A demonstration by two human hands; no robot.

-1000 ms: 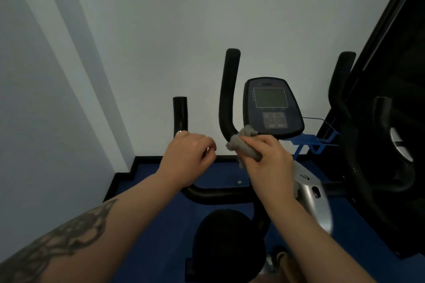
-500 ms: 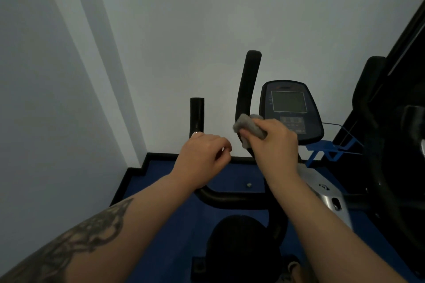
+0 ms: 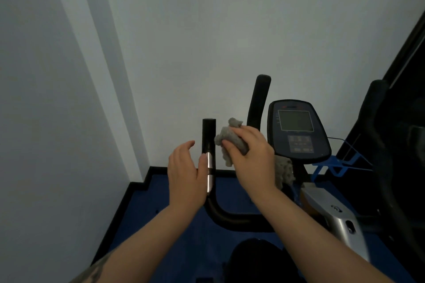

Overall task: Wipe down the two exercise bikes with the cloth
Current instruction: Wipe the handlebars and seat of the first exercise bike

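A crumpled grey cloth [image 3: 230, 139] is gripped in the right hand [image 3: 251, 158], whose fingers are curled round it; loose folds hang below the fist, and more of the fabric shows behind the wrist. The cloth is held just to the right of the left handlebar post [image 3: 208, 135], the upright black bar taken here as the landmark, and whether it touches the post cannot be told. The left hand [image 3: 186, 179] is seen just left of the post with its fingers relaxed and spread, holding nothing; its thumb lies against the silver sensor strips [image 3: 209, 173] set into the post. Further right of the post stands the taller right handlebar [image 3: 258, 101], and beyond it the bike's console [image 3: 297, 128] with a grey screen and keypad. Below the post a dark saddle [image 3: 259, 259] is visible over blue flooring [image 3: 174, 200]. A second, dark machine [image 3: 395, 145] is seen at the far right.
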